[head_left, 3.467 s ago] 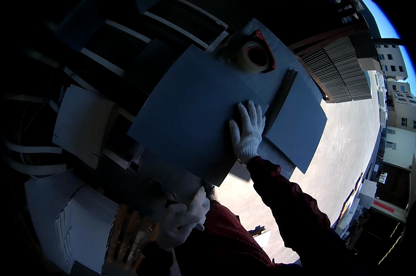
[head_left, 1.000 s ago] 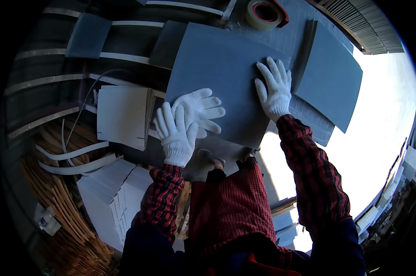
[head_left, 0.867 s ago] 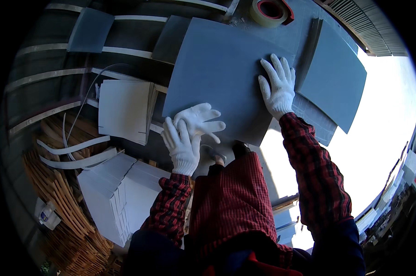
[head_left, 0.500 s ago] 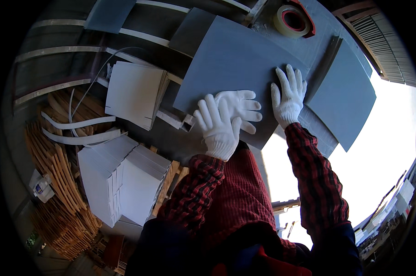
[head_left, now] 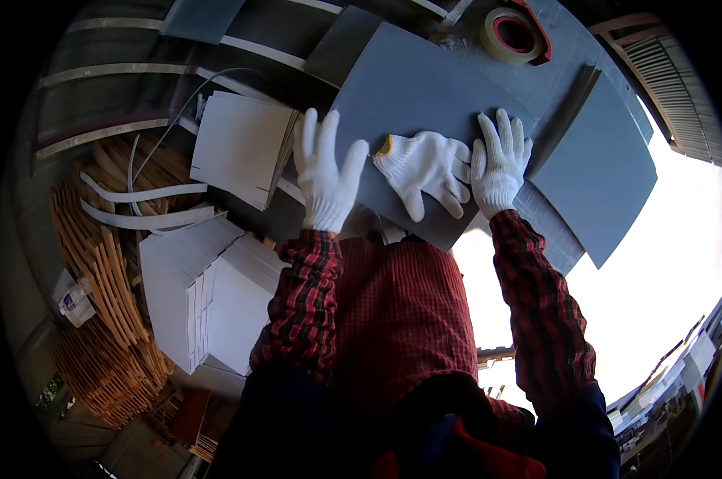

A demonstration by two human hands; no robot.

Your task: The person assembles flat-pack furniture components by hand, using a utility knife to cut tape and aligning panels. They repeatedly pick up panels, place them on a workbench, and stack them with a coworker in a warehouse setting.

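A smooth dark grey sheet (head_left: pixel 425 88) lies in front of me. On it rests a loose white knit glove (head_left: pixel 431 166) with a yellow-trimmed cuff, its fingers pointing right and toward me. My right hand (head_left: pixel 501 164), in a white knit glove, lies flat on the sheet's right part, its fingers stretched forward, close beside the loose glove's fingertips. Over the sheet's left edge is my left hand (head_left: pixel 326 172), gloved in white too, fingers spread and nothing held. Whether it touches the sheet, I cannot tell.
A clear tape roll in a red dispenser (head_left: pixel 511 37) sits at the far right. Grey sheets (head_left: pixel 600 168) lie at the right. To the left are stacked pale cardboard pieces (head_left: pixel 241 148), flattened white cartons (head_left: pixel 185 291), curved white strips (head_left: pixel 149 217) and a pile of wooden slats (head_left: pixel 110 295).
My left hand has moved left, off the loose glove. That glove now lies turned, its cuff showing at the left. My right hand stays flat on the sheet.
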